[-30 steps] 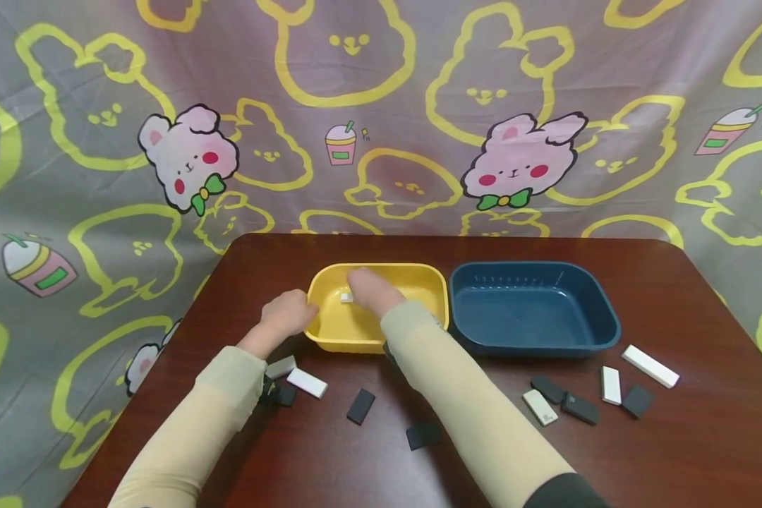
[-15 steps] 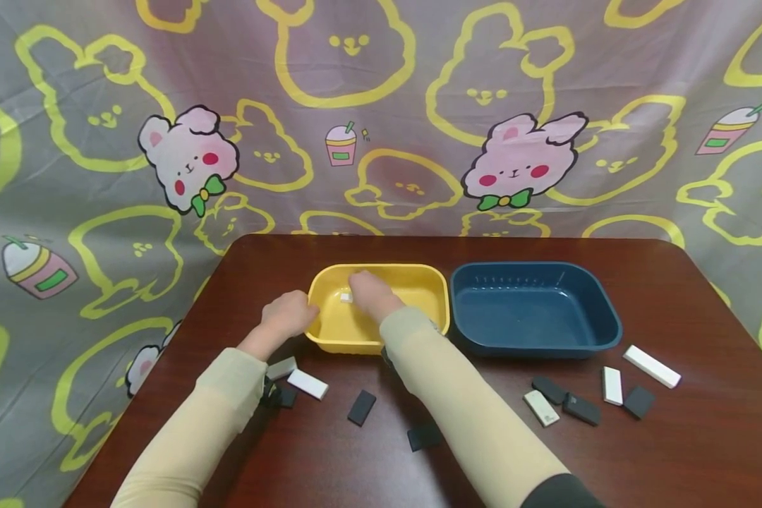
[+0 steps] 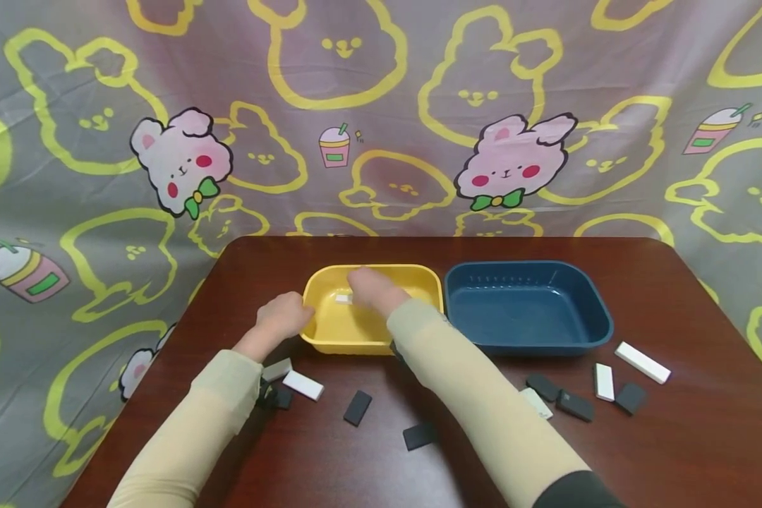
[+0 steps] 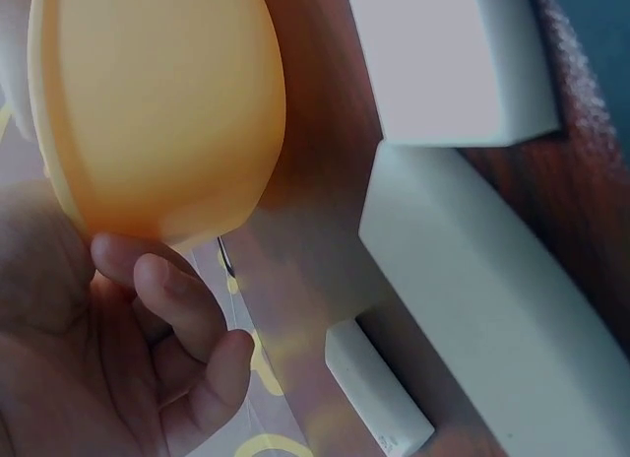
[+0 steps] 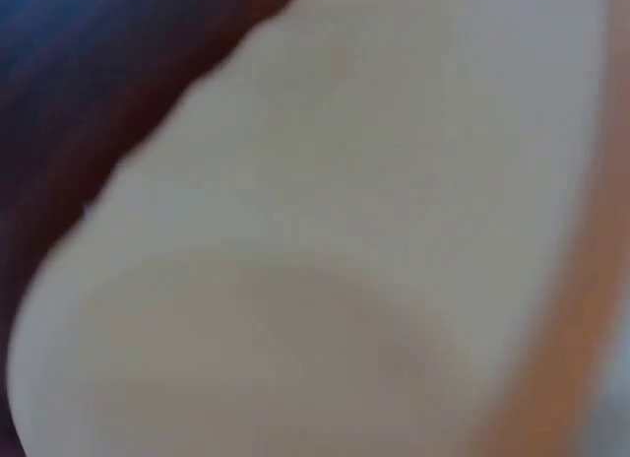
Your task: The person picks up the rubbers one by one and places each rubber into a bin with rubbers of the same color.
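Observation:
My left hand [image 3: 282, 315] grips the left rim of a yellow plastic bin [image 3: 355, 347]. In the left wrist view, that hand's loosely bent fingers [image 4: 177, 290] lie by the bin's outer wall. My right hand [image 3: 376, 291] reaches down inside the bin. Beside it on the bin floor shows a small white block [image 3: 343, 299]. The right fingertips are hidden behind the hand, so whether they hold anything cannot be seen. The right wrist view is a blur, mostly pale sleeve.
A dark blue bin [image 3: 523, 347] stands close right of the yellow one. White blocks [image 3: 303, 385] and black blocks [image 3: 358, 408] lie along the table front. Another group, with a long white block [image 3: 643, 363] and a black piece [image 3: 575, 406], lies at the right. A patterned curtain hangs behind.
The head view has shifted slightly, so everything sits a little further left. A bit more of the white block shows beside my right hand. Both hands stay almost where they were.

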### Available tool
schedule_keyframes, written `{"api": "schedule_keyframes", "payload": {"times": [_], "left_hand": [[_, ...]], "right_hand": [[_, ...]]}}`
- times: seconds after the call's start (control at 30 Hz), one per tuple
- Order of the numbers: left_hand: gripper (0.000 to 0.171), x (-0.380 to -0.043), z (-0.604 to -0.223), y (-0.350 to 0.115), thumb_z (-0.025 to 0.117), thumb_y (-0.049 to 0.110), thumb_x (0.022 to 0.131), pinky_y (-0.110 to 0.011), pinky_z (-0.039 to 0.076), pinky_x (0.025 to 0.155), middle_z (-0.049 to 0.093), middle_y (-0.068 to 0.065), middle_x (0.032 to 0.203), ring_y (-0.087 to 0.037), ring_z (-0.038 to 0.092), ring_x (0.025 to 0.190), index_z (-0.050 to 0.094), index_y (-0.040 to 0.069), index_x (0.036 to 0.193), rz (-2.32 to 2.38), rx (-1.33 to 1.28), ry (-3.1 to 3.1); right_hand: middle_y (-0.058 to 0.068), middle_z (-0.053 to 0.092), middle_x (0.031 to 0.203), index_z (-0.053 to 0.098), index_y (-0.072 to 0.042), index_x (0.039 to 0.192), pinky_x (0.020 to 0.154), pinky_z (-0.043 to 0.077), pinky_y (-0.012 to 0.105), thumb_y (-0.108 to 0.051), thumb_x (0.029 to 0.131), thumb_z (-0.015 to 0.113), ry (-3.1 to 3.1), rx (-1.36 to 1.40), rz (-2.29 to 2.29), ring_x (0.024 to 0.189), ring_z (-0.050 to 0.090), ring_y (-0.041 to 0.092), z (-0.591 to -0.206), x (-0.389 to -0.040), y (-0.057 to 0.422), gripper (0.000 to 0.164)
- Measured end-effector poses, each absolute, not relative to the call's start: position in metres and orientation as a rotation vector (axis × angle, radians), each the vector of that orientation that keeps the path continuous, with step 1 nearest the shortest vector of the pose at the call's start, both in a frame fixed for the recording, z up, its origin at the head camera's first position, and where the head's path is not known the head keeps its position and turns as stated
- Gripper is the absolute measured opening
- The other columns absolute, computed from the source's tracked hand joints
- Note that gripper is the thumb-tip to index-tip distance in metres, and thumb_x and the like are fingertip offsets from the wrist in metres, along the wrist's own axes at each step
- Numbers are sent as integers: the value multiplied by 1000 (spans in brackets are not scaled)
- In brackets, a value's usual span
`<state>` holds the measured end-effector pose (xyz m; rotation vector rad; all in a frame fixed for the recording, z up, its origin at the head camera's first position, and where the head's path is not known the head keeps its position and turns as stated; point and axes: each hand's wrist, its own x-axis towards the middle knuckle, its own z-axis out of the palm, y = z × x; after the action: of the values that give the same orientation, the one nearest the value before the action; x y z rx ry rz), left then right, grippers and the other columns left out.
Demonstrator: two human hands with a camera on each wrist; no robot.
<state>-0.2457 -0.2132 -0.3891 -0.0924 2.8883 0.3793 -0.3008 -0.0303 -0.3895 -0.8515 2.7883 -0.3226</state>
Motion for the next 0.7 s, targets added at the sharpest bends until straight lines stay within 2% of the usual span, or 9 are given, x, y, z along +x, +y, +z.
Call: {"api": "schedule_keyframes", "payload": {"times": [0.13, 0.23, 0.4, 0.57, 0.7], "left_hand": [[30, -246, -389, -214, 47, 29, 94, -37, 41, 59, 55, -9, 73, -24, 53, 65, 61, 5, 84, 378, -89, 2889], [30, -246, -389, -214, 46, 29, 94, -37, 41, 59, 55, -9, 73, -24, 53, 65, 61, 6, 84, 375, -83, 2891], [29, -245, -388, -214, 45, 28, 93, -36, 41, 58, 55, -8, 72, -23, 53, 65, 61, 6, 82, 372, -73, 2896], [30, -244, -386, -213, 45, 27, 93, -37, 41, 57, 54, -8, 71, -24, 53, 65, 61, 6, 79, 370, -56, 2910], [29, -243, -386, -213, 44, 27, 93, -37, 41, 57, 54, -8, 71, -24, 53, 65, 60, 6, 79, 377, -53, 2908]], "right_hand": [[1, 47, 72, 54, -7, 80, 67, 39, 29, -6, 88, 66, 2794, -957, -253, 69, 43, 16, -377, -301, -25, 15], [0, 44, 72, 53, -8, 80, 66, 38, 30, -9, 88, 68, 2813, -1033, -194, 70, 41, 17, -368, -300, -18, 17], [2, 50, 79, 60, -6, 90, 70, 43, 34, -10, 88, 68, 2827, -1148, -131, 76, 48, 18, -353, -296, 0, 10], [5, 61, 91, 66, -3, 104, 77, 47, 36, -17, 89, 70, 2824, -1244, -84, 84, 56, 21, -341, -289, 24, 20], [4, 61, 94, 66, -6, 107, 76, 49, 34, -22, 90, 70, 2834, -1274, -68, 83, 57, 19, -330, -278, 49, 23]]}}
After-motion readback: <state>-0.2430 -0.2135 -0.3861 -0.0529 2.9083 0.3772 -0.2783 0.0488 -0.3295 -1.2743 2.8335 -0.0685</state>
